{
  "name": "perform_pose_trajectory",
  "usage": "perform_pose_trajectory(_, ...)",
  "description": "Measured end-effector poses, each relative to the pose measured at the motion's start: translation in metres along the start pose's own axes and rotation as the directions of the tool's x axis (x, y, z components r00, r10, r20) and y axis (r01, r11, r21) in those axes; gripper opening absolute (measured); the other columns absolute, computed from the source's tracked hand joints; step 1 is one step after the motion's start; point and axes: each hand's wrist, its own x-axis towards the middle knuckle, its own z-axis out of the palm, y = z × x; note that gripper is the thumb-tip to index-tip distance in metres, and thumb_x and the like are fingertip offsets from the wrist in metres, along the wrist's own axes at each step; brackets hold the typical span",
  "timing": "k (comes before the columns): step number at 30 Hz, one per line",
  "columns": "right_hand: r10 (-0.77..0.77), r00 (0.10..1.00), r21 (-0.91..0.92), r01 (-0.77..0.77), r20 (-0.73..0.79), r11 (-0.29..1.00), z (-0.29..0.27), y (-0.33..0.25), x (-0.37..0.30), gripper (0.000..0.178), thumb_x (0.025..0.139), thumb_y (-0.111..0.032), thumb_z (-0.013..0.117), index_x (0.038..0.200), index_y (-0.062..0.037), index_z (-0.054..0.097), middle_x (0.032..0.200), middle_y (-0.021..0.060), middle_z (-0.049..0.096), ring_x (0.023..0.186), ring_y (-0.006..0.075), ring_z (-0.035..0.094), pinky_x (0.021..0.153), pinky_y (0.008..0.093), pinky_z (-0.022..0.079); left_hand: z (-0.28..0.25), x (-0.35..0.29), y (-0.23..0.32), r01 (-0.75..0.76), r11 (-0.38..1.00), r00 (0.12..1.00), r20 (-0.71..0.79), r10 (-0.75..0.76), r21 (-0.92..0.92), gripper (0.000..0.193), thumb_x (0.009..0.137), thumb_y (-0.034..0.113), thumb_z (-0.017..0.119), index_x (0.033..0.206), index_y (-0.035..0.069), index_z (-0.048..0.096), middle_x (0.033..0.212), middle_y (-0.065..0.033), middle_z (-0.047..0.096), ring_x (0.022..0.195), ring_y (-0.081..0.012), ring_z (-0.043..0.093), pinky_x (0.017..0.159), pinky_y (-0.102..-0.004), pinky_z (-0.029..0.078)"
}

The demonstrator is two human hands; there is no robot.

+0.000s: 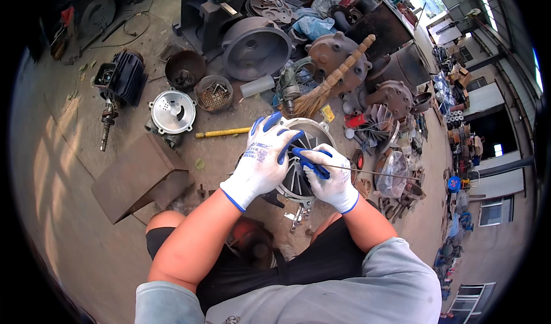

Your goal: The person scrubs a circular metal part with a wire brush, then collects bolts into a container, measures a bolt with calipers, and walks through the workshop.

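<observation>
A round metal housing (322, 130) with a vaned impeller (296, 181) inside it sits between my knees. My left hand (262, 154), in a white work glove with blue fingertips, lies over the housing's left side with its fingers apart. My right hand (332, 174), gloved alike, is closed around a thin metal rod (381, 173). One end of the rod sticks out to the right; its other end is hidden near my fingers, over the vanes. Both hands cover part of the impeller.
A yellow-handled tool (222, 132) lies left of the housing, near a silver round cover (172, 111) and a brown metal box (140, 174). Farther left stands a dark motor (121, 77). Beyond are a straw broom (333, 83), a large grey bowl-shaped casting (257, 49) and a plastic-wrapped part (392, 173).
</observation>
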Motion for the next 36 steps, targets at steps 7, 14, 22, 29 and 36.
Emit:
perform_pose_trajectory(7, 0.042, 0.991, 0.03, -0.038, -0.126, 0.999, -0.023, -0.009, 0.008, 0.034, 0.091, 0.004, 0.076, 0.125, -0.0008, 0.08, 0.103, 0.0174, 0.078, 0.088, 0.0301, 0.073, 0.078, 0.0392, 0.059, -0.003, 0.002, -0.002, 0.012, 0.999, 1.0, 0.004, -0.012, -0.032, 0.058, 0.088, -0.006, 0.065, 0.142, 0.013, 0.072, 0.147, -0.0168, 0.068, 0.153, -0.0483, 0.048, 0.132, -0.0603, 0.033)
perform_pose_trajectory(14, 0.115, 0.993, 0.085, -0.111, -0.041, 0.99, -0.017, -0.008, 0.011, 0.032, 0.093, 0.003, 0.073, 0.124, 0.0014, 0.08, 0.11, 0.0182, 0.081, 0.094, 0.0316, 0.075, 0.086, 0.0406, 0.061, -0.002, 0.002, 0.0, 0.011, 1.0, 1.0, 0.004, -0.011, -0.03, 0.059, 0.086, -0.007, 0.064, 0.142, 0.011, 0.073, 0.146, -0.018, 0.068, 0.154, -0.0478, 0.048, 0.132, -0.0596, 0.034)
perform_pose_trajectory(22, 0.177, 0.982, 0.109, -0.183, 0.065, 0.977, -0.006, -0.003, 0.003, 0.036, 0.093, 0.006, 0.074, 0.127, -0.0059, 0.08, 0.107, 0.0166, 0.078, 0.093, 0.0339, 0.075, 0.082, 0.0411, 0.061, 0.0, 0.003, 0.003, 0.015, 0.999, 0.999, 0.033, -0.016, 0.031, 0.059, 0.087, -0.007, 0.064, 0.142, 0.012, 0.074, 0.149, -0.0197, 0.067, 0.154, -0.0484, 0.048, 0.131, -0.06, 0.035)
perform_pose_trajectory(29, 0.068, 0.988, 0.085, -0.057, -0.136, 0.995, -0.021, 0.002, -0.014, 0.036, 0.091, 0.006, 0.075, 0.126, -0.0007, 0.08, 0.109, 0.0168, 0.079, 0.09, 0.0303, 0.076, 0.078, 0.04, 0.063, -0.001, 0.0, -0.001, 0.023, 0.999, 1.0, 0.01, -0.024, 0.033, 0.06, 0.088, -0.006, 0.064, 0.144, 0.014, 0.073, 0.15, -0.0202, 0.066, 0.154, -0.048, 0.048, 0.131, -0.0597, 0.035)
perform_pose_trajectory(36, 0.072, 0.994, 0.101, -0.063, -0.087, 0.993, -0.021, -0.005, -0.001, 0.034, 0.093, 0.004, 0.076, 0.126, -0.0024, 0.08, 0.11, 0.0162, 0.081, 0.089, 0.0291, 0.074, 0.08, 0.0379, 0.061, -0.002, 0.002, 0.005, 0.028, 0.999, 0.999, 0.016, -0.029, 0.034, 0.061, 0.087, -0.007, 0.062, 0.144, 0.014, 0.073, 0.148, -0.0203, 0.066, 0.153, -0.0484, 0.048, 0.131, -0.0586, 0.035)
